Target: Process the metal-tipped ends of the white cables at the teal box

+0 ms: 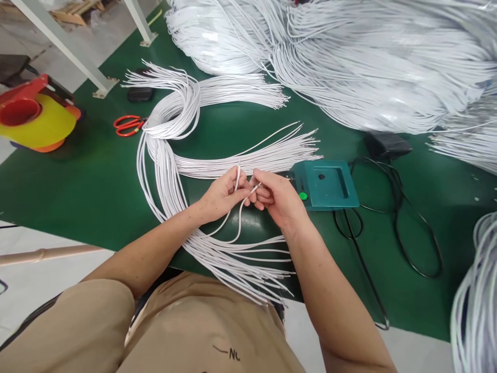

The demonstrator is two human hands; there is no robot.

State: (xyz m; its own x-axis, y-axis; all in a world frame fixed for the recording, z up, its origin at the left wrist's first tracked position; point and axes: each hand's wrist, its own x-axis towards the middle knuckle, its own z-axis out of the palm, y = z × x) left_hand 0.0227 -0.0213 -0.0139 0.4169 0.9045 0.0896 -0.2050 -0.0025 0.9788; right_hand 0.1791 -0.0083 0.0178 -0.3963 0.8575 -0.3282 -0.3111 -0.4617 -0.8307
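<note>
My left hand point(227, 191) is closed on a thin white wire point(237, 178), which rises between its fingers and curves down toward me. Close beside it, my right hand point(277, 194) pinches the end of another white wire point(241, 217) between thumb and fingers. The fingertips of both hands meet or nearly meet. Both wires run back to a loose bundle of white wires point(233, 259) at the table's front edge. Just right of my right hand sits a small teal machine point(330, 178) with a green button point(303, 196); my hand partly hides its left end.
Behind my hands lies a row of white wires point(248, 161), with a looped bundle point(171, 114) to the left. Red-handled scissors point(128, 125) and a yellow tape roll point(50, 119) are on the left. Large wire heaps point(368, 62) fill the back; black cables point(407, 223) trail right across the green table point(97, 191).
</note>
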